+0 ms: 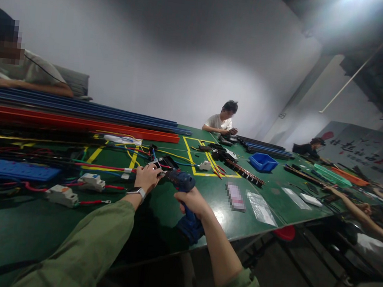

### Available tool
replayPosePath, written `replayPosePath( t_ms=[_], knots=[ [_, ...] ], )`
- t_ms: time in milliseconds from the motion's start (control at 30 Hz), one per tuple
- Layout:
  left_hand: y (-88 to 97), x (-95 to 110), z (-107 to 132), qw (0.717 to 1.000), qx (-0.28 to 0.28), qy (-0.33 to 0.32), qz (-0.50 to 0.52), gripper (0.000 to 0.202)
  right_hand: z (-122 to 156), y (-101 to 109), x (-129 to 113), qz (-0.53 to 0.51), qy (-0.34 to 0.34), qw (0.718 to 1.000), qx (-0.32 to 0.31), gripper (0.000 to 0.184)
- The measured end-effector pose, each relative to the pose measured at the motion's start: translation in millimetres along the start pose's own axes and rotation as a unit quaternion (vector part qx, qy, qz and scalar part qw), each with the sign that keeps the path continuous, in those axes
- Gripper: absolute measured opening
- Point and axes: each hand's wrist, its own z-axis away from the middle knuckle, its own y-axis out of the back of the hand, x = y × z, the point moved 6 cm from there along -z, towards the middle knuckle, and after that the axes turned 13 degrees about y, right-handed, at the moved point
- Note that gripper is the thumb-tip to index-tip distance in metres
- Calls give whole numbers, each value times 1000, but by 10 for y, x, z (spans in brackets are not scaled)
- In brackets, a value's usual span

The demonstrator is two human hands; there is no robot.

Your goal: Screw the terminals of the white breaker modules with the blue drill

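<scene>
My right hand is wrapped round the grip of a blue cordless drill. The drill's nose points left, at a small black part under my left hand. My left hand has its fingers closed on that dark part, whose kind I cannot make out. Red, yellow and blue wires run up to it from the left. Near my left wrist lie two white circuit breakers, one breaker just behind the other breaker, with red leads ending in metal lugs.
Long red channels and blue ones lie along the table's far left. A blue bin, a phone, a plastic bag and another breaker are on the green table. Several other people sit around it.
</scene>
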Motion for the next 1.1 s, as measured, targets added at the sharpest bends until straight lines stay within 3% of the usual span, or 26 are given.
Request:
replayPosePath(
  t_ms=[1100],
  knots=[
    [11,9,4,1000,0,5,17,29,1,-2,-7,-11,16,1000,2,8]
  ],
)
